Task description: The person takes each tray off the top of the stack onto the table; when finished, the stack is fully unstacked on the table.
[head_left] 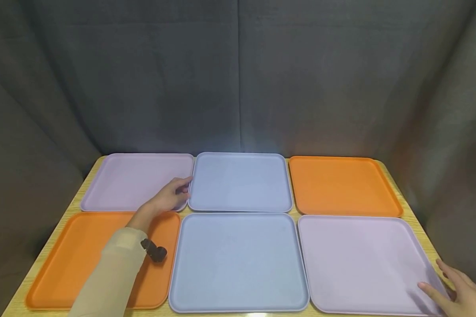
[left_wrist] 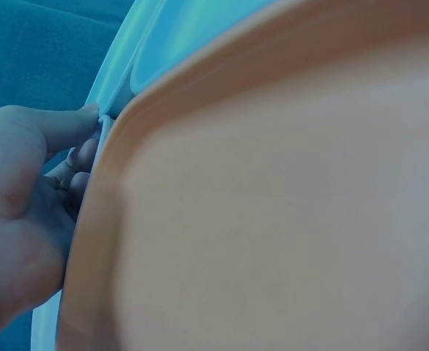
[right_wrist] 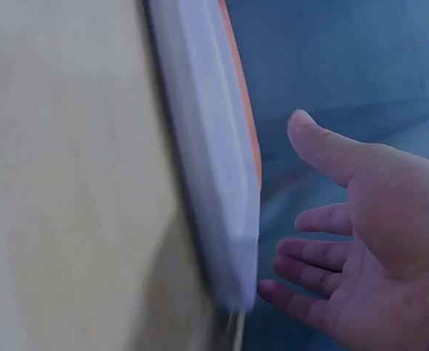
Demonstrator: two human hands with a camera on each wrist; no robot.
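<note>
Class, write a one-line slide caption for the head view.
Six trays on a table; left hand touches the far-left lilac tray.

I see a wooden table (head_left: 410, 218) carrying six trays in two rows: lilac, blue, orange behind; orange, blue, lilac in front.

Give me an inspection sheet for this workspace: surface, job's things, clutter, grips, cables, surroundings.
Surface: wooden table, mostly covered by six trays in two rows.
Job's things: far-left lilac tray, its right edge pinched by the left hand; near-right lilac tray, right hand at its outer corner.
Clutter: two blue trays in the middle, far-right orange tray, near-left orange tray.
Grips: left hand pinching; right hand open, fingers spread.
Cables: nothing seen.
Surroundings: grey cloth backdrop.
</note>
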